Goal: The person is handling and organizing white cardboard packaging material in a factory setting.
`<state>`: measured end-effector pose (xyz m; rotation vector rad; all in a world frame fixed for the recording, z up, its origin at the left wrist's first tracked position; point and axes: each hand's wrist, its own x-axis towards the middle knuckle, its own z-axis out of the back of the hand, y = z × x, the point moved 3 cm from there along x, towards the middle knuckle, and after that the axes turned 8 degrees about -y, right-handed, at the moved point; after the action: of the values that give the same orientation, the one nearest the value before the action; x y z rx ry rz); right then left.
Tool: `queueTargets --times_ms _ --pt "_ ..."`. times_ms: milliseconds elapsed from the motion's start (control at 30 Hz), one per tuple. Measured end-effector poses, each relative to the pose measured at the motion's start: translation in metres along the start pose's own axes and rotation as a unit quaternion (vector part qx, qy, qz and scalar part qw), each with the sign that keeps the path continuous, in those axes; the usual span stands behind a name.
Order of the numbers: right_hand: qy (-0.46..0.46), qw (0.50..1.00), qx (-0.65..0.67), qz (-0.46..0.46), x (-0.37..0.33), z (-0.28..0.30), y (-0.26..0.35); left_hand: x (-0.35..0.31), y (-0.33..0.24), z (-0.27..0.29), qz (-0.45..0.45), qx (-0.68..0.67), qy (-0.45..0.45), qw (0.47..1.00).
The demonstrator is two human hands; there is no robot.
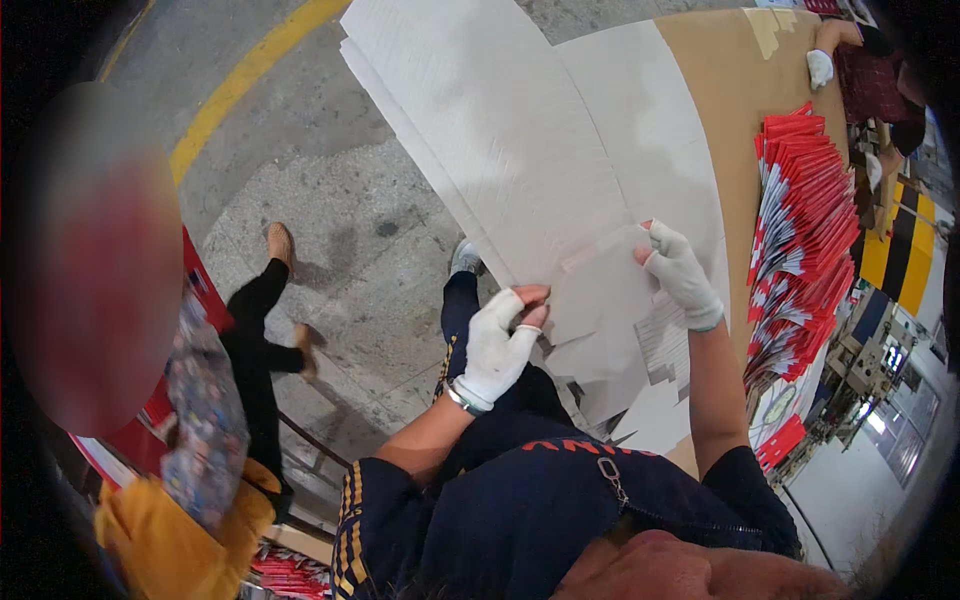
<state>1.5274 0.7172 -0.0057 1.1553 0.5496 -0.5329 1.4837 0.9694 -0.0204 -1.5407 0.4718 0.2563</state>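
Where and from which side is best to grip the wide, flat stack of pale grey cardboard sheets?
Probably the long left edge of the stack, from the person's left: it lies flat, and that exposed, layered edge shows against the grey floor.

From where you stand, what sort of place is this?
Probably a factory or packaging workshop: there are stacked white cardboard sheets, a fanned row of red-and-white folded pieces, and a curved yellow floor line.

Single view: head-worn fisheye, left one of the pair, looking steeply down past the wearer's torso (540,500), very near at 6 o'clock. Left hand (496,345) just below centre, right hand (682,275) at 3, both mid-range. Floor (340,190) at 10, farther off.
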Motion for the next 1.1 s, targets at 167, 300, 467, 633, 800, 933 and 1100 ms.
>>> queueTargets --times_ms 167,300,467,633,800,933,1100 --pt "-0.029 0.999 0.011 0.014 -0.002 -0.001 -0.013 -0.006 0.013 0.005 0.02 0.116 -0.203 0.972" --pt "-0.058 0.998 0.028 -0.002 -0.003 -0.008 -0.008 -0.006 0.037 -0.009 0.156 -0.097 -0.165 0.969" --pt "-0.067 0.997 -0.018 -0.023 -0.003 -0.005 -0.01 0.002 0.044 -0.009 0.17 -0.077 -0.12 0.975" --pt "-0.057 0.998 0.026 -0.013 -0.002 -0.008 -0.007 -0.002 0.065 -0.009 0.13 -0.035 -0.129 0.982" --pt "-0.071 0.997 0.033 -0.016 -0.002 -0.007 -0.01 0.001 0.067 -0.012 0.081 -0.029 -0.12 0.989" --pt "-0.058 0.998 -0.006 -0.006 -0.002 -0.006 -0.008 -0.001 0.068 -0.012 0.093 -0.007 -0.128 0.987" --pt "-0.063 0.998 -0.029 0.001 0.0 -0.003 -0.011 0.001 0.063 -0.014 0.081 -0.018 -0.128 0.988"
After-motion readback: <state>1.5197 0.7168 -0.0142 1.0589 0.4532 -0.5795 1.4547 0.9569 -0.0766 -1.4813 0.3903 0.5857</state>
